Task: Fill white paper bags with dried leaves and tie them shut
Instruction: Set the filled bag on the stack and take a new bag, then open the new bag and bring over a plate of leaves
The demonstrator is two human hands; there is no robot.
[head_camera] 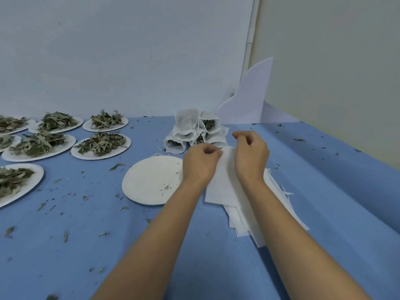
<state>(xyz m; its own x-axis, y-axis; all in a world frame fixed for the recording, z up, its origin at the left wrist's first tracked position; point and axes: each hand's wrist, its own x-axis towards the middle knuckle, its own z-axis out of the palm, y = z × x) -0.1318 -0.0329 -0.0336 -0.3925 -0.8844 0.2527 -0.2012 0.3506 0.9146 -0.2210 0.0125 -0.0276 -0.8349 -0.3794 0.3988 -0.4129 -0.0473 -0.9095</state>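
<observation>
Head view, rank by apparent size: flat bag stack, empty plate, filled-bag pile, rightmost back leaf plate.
1. flat bag stack.
2. empty plate and filled-bag pile, alike.
3. back leaf plate, though farther away.

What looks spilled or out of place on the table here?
Loose leaf crumbs lie scattered over the blue table cover, mostly left of the nearly empty plate and by the right wall. The stack of flat bags right of it is fanned askew.

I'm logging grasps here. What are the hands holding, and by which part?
Both the left hand and the right hand pinch one empty white bag at its far edge, on top of the stack of bags.
</observation>
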